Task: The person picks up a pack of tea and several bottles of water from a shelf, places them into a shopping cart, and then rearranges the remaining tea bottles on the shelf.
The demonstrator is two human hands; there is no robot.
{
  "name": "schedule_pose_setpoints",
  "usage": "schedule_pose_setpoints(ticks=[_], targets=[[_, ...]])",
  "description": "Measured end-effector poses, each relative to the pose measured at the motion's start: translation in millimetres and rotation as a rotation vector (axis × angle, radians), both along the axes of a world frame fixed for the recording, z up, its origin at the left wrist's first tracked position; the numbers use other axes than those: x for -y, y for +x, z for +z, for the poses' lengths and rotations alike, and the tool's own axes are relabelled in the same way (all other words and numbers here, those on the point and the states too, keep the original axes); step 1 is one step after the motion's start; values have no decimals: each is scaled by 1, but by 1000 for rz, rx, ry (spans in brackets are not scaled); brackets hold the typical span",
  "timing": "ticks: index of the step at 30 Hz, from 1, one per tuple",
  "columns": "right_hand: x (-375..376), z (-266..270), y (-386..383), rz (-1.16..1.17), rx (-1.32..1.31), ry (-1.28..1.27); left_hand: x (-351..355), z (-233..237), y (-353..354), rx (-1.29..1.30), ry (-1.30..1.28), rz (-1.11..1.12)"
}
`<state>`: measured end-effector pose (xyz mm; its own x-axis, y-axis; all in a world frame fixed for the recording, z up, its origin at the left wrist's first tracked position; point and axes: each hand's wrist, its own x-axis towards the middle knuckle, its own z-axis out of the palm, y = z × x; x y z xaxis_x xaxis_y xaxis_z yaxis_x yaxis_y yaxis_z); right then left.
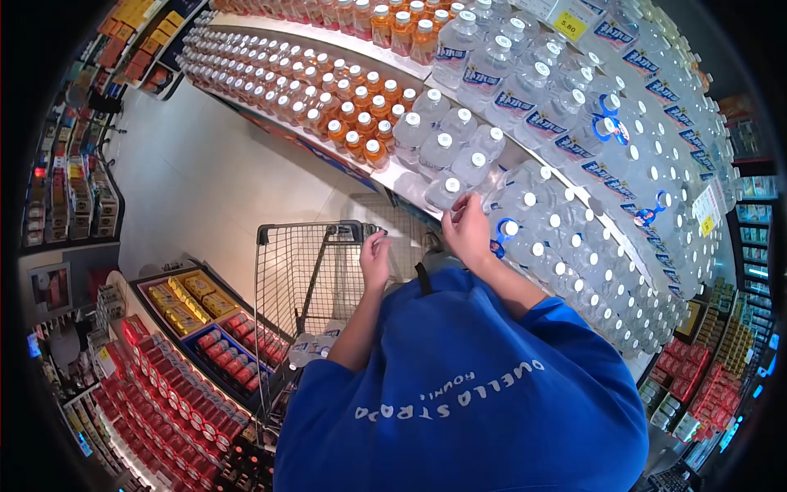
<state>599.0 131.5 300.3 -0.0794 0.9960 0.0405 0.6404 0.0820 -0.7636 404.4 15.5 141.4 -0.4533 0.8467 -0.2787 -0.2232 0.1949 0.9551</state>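
My right hand is at the front edge of the bottle shelf, its fingers bent and slightly apart with nothing visible between them. Right beside its fingertips stands a clear plastic water bottle with a white cap. My left hand hovers by the corner of a wire shopping cart, fingers loosely curled and apart, empty. Inside the cart, near my left forearm, lie several clear bottles.
Orange drink bottles line the shelf to the left of the water. Large labelled water bottles are stacked to the right, with a yellow price tag above. Red cans fill a display behind the cart. Pale floor lies ahead.
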Motion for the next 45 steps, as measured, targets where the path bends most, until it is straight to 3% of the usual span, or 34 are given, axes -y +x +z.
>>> schedule_pose_setpoints(ticks=[2, 3, 5, 10, 12, 15, 20, 21, 23, 26, 32, 35, 39, 41, 45], targets=[[22, 0, -3, 179, 40, -69, 45, -9, -31, -191, -149, 171], [33, -1, -5, 277, 62, -106, 71, -26, -47, -305, -117, 268], [55, -4, -14, 373, 58, -231, 128, -62, -77, -445, -338, 423], [90, -41, -47, 766, 200, -346, 322, -168, -98, -389, -1150, 189], [98, -39, -57, 872, 233, -354, 369, -167, -71, -267, -1277, 103], [104, -43, -73, 976, 335, -349, 389, -153, -40, -99, -1276, 47], [124, -54, -91, 1091, 431, -356, 406, -159, 10, 142, -1272, 488], [132, -53, -96, 1117, 466, -352, 404, -156, 20, 28, -1400, 703], [141, -54, -100, 1137, 469, -372, 413, -142, 8, 11, -1393, 812], [153, -50, -104, 1173, 514, -382, 440, -173, -18, 14, -1252, 799], [163, -52, -92, 1166, 547, -414, 445, -212, -71, 191, -1477, 721], [166, -45, -92, 1149, 551, -437, 435, -212, -69, 217, -1305, 711], [169, -45, -97, 1176, 530, -423, 410, -184, -55, -55, -1358, 600], [164, -67, -84, 1259, 544, -291, 413, -169, -50, -170, -1240, 453], [166, -63, -91, 1299, 489, -292, 409, -114, -47, -418, -1001, 461]])
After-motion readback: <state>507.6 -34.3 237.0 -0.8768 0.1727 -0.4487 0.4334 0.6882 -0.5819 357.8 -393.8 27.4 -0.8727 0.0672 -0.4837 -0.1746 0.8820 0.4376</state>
